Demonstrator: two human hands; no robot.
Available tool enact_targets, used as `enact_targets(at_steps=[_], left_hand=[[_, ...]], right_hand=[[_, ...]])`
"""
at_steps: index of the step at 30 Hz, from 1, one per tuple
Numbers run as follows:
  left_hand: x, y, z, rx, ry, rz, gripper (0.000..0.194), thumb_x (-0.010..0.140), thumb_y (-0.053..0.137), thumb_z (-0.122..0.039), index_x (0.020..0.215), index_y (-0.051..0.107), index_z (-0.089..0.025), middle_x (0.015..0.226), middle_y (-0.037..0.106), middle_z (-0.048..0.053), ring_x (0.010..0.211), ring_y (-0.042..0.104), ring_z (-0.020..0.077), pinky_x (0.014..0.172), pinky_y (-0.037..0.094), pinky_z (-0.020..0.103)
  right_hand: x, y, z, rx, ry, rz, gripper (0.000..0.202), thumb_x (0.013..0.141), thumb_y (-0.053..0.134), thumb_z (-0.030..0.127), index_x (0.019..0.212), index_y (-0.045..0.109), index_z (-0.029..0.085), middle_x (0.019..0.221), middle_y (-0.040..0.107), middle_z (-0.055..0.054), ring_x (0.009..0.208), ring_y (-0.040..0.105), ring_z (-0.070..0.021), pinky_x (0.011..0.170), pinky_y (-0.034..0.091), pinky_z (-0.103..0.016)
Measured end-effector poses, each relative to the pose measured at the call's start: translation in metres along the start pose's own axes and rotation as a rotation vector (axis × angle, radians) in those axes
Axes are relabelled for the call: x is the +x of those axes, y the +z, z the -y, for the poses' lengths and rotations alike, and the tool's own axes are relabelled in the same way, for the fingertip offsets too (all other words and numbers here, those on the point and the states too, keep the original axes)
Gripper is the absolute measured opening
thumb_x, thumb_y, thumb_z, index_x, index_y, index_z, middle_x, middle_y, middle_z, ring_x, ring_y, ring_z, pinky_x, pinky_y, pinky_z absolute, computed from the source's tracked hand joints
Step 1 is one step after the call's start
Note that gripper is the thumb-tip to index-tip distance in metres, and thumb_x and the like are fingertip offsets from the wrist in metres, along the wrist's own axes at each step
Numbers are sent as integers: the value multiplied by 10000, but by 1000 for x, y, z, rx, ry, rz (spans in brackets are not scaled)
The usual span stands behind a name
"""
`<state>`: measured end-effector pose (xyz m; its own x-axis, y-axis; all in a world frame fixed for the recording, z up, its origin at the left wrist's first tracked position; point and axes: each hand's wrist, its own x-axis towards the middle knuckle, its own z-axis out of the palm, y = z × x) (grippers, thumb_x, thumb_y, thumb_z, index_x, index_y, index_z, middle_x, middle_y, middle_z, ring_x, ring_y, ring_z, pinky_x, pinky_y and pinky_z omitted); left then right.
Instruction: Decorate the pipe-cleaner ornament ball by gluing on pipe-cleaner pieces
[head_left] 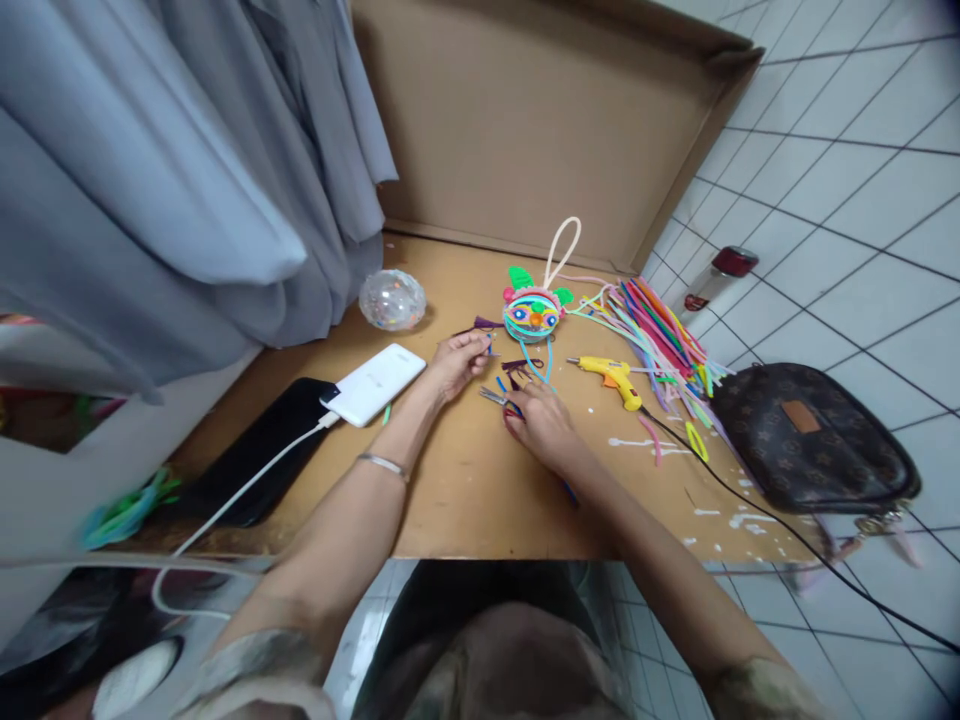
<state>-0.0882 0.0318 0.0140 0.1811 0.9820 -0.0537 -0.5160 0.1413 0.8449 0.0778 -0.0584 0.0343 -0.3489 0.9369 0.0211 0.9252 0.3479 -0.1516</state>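
Observation:
My left hand (459,364) is closed in a pinch, with a short bit of blue pipe cleaner (490,346) showing at the fingertips. Small scissors (492,397) stick out of my right hand (541,420), their blades pointing left toward the other hand. Just beyond both hands stands a round craft animal head (532,318) with big eyes, green ears and a cream loop on top. Light blue strands hang from it toward my right hand. One dark purple tassel (487,323) lies behind my left fingers, and another dark tassel (523,366) lies between the hands.
On the right are a yellow glue gun (613,378) with a black cord, a bundle of colourful pipe cleaners (660,335) and a brown patterned bag (814,440). Leftward are a clear ball (392,300) and a white cabled device (379,385). A cardboard panel (525,130) stands behind.

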Motion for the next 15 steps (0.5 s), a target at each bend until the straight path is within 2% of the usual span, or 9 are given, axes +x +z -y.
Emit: enact_targets(at_steps=[3,6,9,12,15], left_hand=[[1,0,0,-45,-15,-12,342,632,915,-244,702,598,-134,570,513,-61,464,424,21,433,277,138],[2,-2,-1,-74,24,-28,347,641,913,-253,726,597,-136,614,562,-55,485,487,26,443,336,135],[3,0,1,-65,23,-13,367,640,918,-296,768,609,-146,680,643,-31,508,544,43,445,380,146],[3,4,8,-22,24,29,404,630,926,-360,768,613,-147,690,673,-14,494,539,42,452,396,156],[4,10,16,65,21,66,435,593,943,-396,763,639,-134,654,671,-9,488,541,42,481,423,166]], right_hand=[[14,-11,12,-16,-28,55,295,941,609,223,1192,757,180,1189,677,-152,1182,588,-257,1046,452,-346],[22,-16,9,25,-56,69,246,966,572,235,1050,798,185,1182,662,-149,1119,624,-234,973,484,-314],[29,-13,-4,183,-34,-121,293,973,506,216,1024,792,178,1129,691,-132,1037,658,-214,935,500,-314],[41,-7,-18,470,38,-333,286,912,520,239,1011,779,170,1005,743,-102,914,678,-213,866,526,-332],[54,1,-29,805,83,-373,282,855,573,366,935,756,167,863,763,-67,760,666,-193,757,539,-321]])
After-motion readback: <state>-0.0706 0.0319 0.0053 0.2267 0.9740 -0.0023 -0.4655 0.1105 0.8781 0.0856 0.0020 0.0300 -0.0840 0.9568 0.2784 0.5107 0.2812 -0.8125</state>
